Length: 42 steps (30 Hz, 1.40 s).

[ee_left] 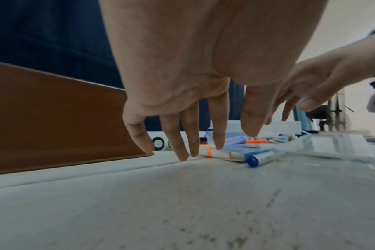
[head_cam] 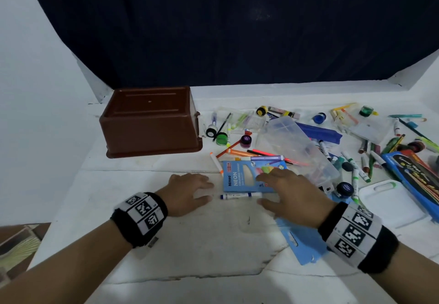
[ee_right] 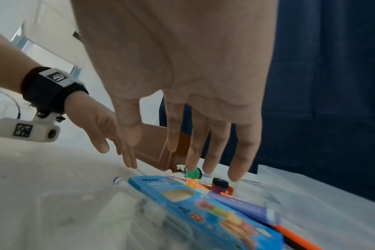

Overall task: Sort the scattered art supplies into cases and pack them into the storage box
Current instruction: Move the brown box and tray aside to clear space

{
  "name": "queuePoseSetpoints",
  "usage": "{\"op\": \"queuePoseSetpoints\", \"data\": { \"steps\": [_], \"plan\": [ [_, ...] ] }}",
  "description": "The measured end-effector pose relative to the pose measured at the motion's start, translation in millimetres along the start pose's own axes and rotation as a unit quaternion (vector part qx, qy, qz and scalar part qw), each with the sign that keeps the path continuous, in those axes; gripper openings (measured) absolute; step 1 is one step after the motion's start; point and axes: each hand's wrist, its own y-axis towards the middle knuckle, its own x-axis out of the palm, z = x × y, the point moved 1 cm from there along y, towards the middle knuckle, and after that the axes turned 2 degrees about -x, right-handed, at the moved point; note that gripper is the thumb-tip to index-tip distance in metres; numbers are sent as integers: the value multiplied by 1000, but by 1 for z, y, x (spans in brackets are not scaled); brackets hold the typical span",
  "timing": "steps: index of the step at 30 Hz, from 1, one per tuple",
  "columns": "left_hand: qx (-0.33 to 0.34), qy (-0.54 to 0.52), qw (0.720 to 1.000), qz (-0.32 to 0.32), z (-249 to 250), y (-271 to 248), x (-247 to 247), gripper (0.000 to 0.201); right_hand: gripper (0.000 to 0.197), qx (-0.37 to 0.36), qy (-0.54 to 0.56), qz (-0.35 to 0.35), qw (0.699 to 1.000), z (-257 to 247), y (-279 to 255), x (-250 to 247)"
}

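Note:
A blue neon coloured-pencil box [head_cam: 240,181] lies flat on the white table, with a blue-capped marker [head_cam: 240,195] just in front of it. My right hand [head_cam: 260,189] hovers open over the box's right end [ee_right: 203,211], fingers straight and spread, holding nothing. My left hand [head_cam: 210,192] is open too, fingertips low over the table left of the marker [ee_left: 254,160]. The brown storage box [head_cam: 149,118] stands upside down at the back left. A clear plastic case [head_cam: 297,147] lies tilted right of the blue box.
Markers, pencils and small paint jars [head_cam: 245,140] lie scattered across the right half of the table. A purple marker [ee_right: 242,208] and an orange one rest beside the blue box. A white case [head_cam: 389,204] and a blue packet [head_cam: 418,173] sit at the right edge.

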Motion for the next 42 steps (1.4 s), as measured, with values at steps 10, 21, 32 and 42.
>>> {"op": "queuePoseSetpoints", "data": {
  "steps": [10,21,32,42],
  "plan": [
    [-50,-241,868,430,-104,-53,-67,23,10,-47,271,209,938,-62,102,-26],
    [-225,-404,819,339,-210,-7,-129,51,59,68,354,92,928,-114,244,-36],
    [-89,-571,782,232,-213,-14,-131,31,41,160,596,56,785,-114,258,-37],
    [-4,-472,841,264,-196,-74,-89,111,92,6,550,139,824,-131,177,-25]
  ]
}}
